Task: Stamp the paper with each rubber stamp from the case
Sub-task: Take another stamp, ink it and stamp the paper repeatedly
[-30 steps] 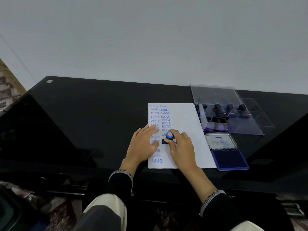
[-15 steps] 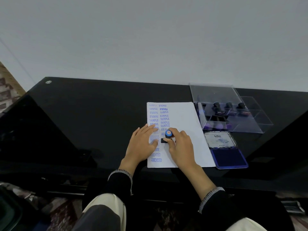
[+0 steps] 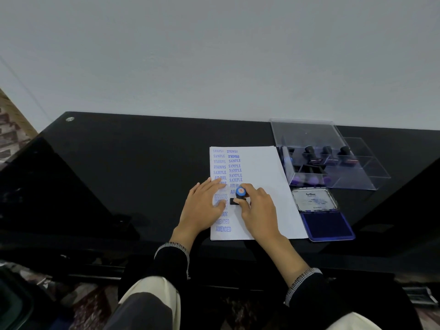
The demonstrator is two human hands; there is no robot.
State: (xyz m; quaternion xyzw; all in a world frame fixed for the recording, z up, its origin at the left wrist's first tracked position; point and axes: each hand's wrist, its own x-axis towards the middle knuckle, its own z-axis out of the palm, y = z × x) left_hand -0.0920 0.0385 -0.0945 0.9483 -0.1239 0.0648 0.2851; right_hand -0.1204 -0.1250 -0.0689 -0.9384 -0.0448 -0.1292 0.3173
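1. here our right hand (image 3: pixel 258 206) pinches the rubber stamp (image 3: pixel 240 196) by its blue-capped handle, its black base down on the paper (image 3: pixel 262 177), long axis across the sheet.
2. our left hand (image 3: pixel 204 203) lies spread and flat on the left column of prints, just beside the stamp, pinning the sheet.
3. the ink pad (image 3: pixel 327 225) lies open to the right, touching the paper's edge (so the right hand is the nearer one), and beyond it the clear case (image 3: pixel 321 136) holds more stamps.
4. we judge the coming move to be a lift, then travel rightward; the sheet's right half is unprinted, and bare black table (image 3: pixel 142 163) lies left.
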